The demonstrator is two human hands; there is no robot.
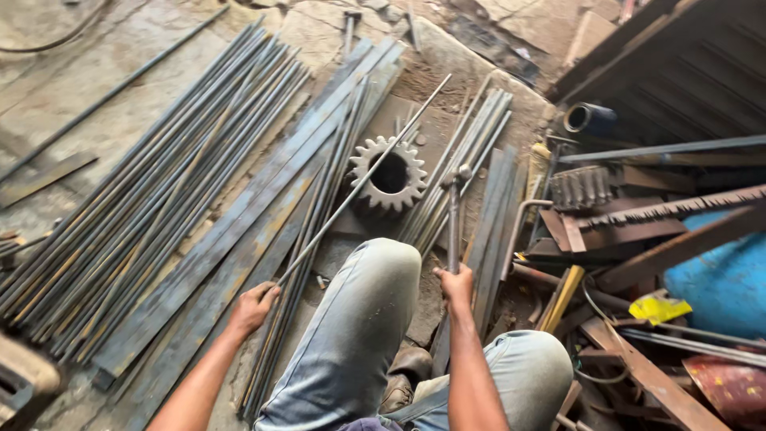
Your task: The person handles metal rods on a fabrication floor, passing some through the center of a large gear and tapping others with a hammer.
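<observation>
While my left hand (254, 307) is clamped on a thin rod (363, 179) lying across the gear (388, 175), my right hand (457, 285) grips a hammer (454, 215) upright beside it.

a thin steel rod (359, 179) slants from seven o'clock up to one o'clock, lying across a grey toothed gear (388, 174). a metal hammer (455, 215) stands upright, head at twelve o'clock, just right of the gear.
</observation>
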